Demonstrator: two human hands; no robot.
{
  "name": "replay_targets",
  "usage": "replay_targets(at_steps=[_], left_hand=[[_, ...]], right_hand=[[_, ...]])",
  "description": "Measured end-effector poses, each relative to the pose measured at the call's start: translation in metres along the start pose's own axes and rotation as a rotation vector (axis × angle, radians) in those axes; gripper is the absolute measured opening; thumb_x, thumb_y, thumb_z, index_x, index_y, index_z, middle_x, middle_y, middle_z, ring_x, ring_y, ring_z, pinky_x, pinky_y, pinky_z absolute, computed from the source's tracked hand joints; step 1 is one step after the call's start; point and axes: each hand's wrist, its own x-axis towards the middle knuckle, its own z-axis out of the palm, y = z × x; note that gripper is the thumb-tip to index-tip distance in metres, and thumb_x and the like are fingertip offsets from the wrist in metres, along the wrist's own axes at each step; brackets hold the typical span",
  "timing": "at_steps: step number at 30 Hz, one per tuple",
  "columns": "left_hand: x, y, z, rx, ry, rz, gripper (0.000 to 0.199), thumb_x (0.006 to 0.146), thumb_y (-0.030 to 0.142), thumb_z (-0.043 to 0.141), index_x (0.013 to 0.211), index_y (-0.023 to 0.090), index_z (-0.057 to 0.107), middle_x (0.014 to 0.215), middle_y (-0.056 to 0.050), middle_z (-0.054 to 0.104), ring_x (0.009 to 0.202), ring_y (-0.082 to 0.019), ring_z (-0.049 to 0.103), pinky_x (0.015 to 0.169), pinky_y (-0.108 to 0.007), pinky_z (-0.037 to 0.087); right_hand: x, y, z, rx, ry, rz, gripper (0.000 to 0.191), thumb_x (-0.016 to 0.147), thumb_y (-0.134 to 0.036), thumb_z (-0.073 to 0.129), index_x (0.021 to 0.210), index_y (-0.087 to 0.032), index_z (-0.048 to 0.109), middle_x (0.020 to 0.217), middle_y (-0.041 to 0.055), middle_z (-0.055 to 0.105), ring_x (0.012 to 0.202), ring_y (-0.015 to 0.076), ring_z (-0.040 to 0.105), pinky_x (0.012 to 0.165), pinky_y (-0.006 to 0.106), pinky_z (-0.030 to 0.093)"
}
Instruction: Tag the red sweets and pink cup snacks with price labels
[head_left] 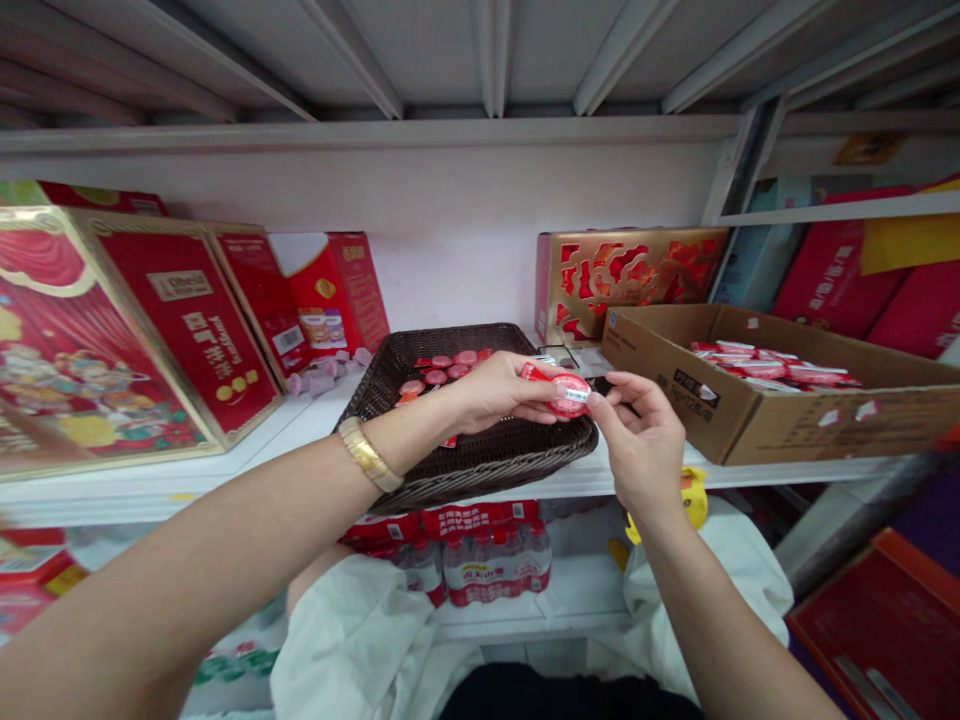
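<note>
My left hand (504, 392), with a gold bracelet on its wrist, grips a round red packet (571, 408) bearing a white printed label. The packet is held above a dark woven basket (480, 478). My right hand (643, 425) is closed at the packet's right edge, its thumb tip touching the edge by the label; its curled fingers partly hide the contact. Several round red packets (436, 377) lie inside the basket, some hidden behind my left forearm.
On the right, a cardboard box (675, 420) holds several red-and-white packets (772, 366). Red gift boxes (217, 330) stand at left, beside small pale purple cups (322, 376). A gold-and-red box (637, 275) leans at the back. Bottled drinks (495, 565) fill the lower shelf (525, 622).
</note>
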Motion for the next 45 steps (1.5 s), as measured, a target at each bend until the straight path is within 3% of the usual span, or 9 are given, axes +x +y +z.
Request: replay_targets(at_steps=[9,21,29,35,40,42,45], left_hand=[[0.002,-0.002,0.0,-0.076,-0.101,-0.026,0.024,0.074,0.018,0.076,0.097,0.014,0.073,0.092,-0.009,0.075,0.083,-0.013,0.07,0.083,-0.027,0.056],[0.0,0.002,0.002,-0.043,-0.101,-0.034,0.024,0.073,0.016,0.075,0.097,0.014,0.073,0.094,-0.008,0.075,0.087,-0.014,0.07,0.086,-0.029,0.054],[-0.001,0.003,0.003,-0.035,-0.091,-0.039,0.022,0.073,0.014,0.074,0.095,0.014,0.074,0.09,-0.006,0.075,0.085,-0.013,0.07,0.084,-0.027,0.054],[0.001,0.01,0.002,-0.017,-0.152,-0.055,0.031,0.07,0.019,0.078,0.101,0.015,0.072,0.094,-0.007,0.075,0.084,-0.014,0.071,0.083,-0.027,0.055],[0.003,0.031,0.008,0.207,-0.113,-0.086,0.043,0.072,0.024,0.077,0.114,0.018,0.068,0.085,-0.007,0.074,0.064,-0.011,0.066,0.06,-0.023,0.051],[0.009,0.037,0.015,0.226,-0.075,-0.043,0.033,0.075,0.022,0.075,0.107,0.016,0.071,0.076,-0.004,0.072,0.058,-0.008,0.062,0.056,-0.02,0.048],[0.029,0.044,0.037,0.142,-0.049,0.008,0.012,0.08,0.015,0.067,0.091,0.013,0.072,0.07,-0.004,0.07,0.061,-0.008,0.063,0.066,-0.022,0.051]], right_hand=[[-0.001,0.0,-0.002,-0.007,-0.083,0.054,0.029,0.074,-0.04,0.072,0.092,-0.019,0.065,0.082,0.0047,0.066,0.071,0.0155,0.06,0.069,0.031,0.053],[-0.002,0.0,-0.003,0.025,-0.081,0.062,0.026,0.077,-0.039,0.068,0.094,-0.019,0.067,0.09,0.006,0.072,0.084,0.0189,0.065,0.078,0.034,0.054],[-0.001,-0.003,-0.003,0.042,-0.073,0.085,0.026,0.074,-0.039,0.071,0.091,-0.02,0.069,0.089,0.0058,0.072,0.082,0.0194,0.066,0.078,0.035,0.054],[0.002,-0.005,-0.006,0.019,-0.112,0.076,0.033,0.073,-0.04,0.073,0.099,-0.019,0.067,0.086,0.0059,0.071,0.076,0.0177,0.066,0.072,0.033,0.055],[0.01,-0.015,-0.022,-0.013,-0.137,0.027,0.031,0.076,-0.038,0.072,0.1,-0.018,0.067,0.091,0.0071,0.071,0.077,0.017,0.066,0.074,0.032,0.055],[0.017,-0.023,-0.035,-0.036,-0.097,-0.022,0.03,0.077,-0.037,0.072,0.1,-0.018,0.067,0.092,0.0072,0.071,0.077,0.017,0.066,0.073,0.032,0.056],[0.038,-0.035,-0.059,-0.086,-0.019,-0.08,0.034,0.075,-0.039,0.072,0.102,-0.018,0.066,0.091,0.0071,0.071,0.074,0.017,0.066,0.069,0.031,0.056]])
